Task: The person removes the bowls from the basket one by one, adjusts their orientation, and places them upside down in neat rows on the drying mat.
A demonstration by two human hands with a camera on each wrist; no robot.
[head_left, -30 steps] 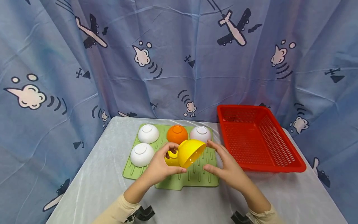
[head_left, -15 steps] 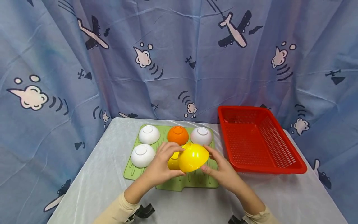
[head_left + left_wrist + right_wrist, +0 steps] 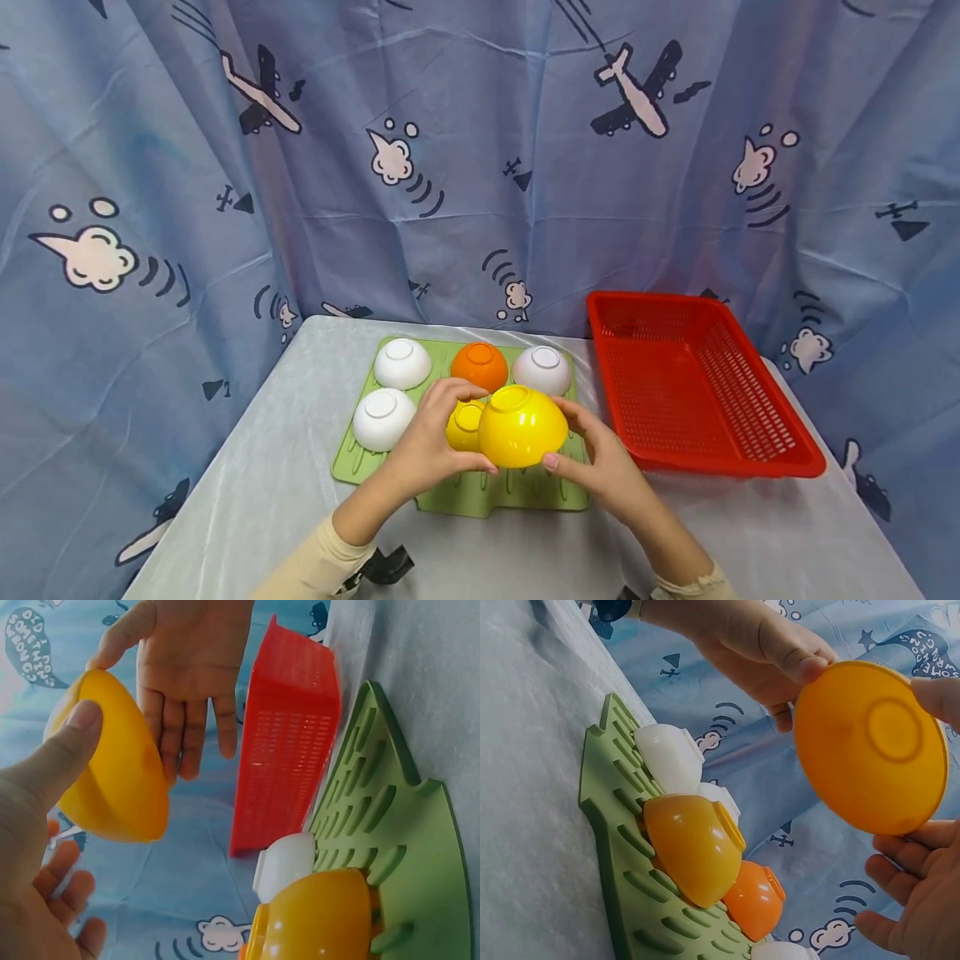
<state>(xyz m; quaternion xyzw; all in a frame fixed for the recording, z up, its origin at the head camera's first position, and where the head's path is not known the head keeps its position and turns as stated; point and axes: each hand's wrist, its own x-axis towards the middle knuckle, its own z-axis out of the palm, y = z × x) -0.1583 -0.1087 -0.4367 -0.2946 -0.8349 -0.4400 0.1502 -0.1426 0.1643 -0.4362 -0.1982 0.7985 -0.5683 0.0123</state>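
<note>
A yellow bowl point(image 3: 522, 429) is raised over the green drying mat point(image 3: 456, 500), base upward and tilted. My left hand point(image 3: 431, 442) holds its left side, and in the left wrist view the thumb point(image 3: 67, 746) lies on it. From the opposite side my right hand point(image 3: 611, 462) grips the rim between thumb and fingers. Behind the left fingers another yellow bowl point(image 3: 462, 427) rests upside down on the mat, partly hidden. An orange bowl point(image 3: 479, 365) sits beyond it, and white bowls point(image 3: 384, 419) stand overturned to its left and right.
A red perforated basket point(image 3: 750, 467) stands right of the mat. A pale cloth point(image 3: 247, 467) covers the table. Behind everything hangs a blue curtain point(image 3: 465, 183) printed with planes and clouds.
The right hand has closed in and taken the bowl's right side. The bowl has turned from showing its inside to showing its outer wall and base.
</note>
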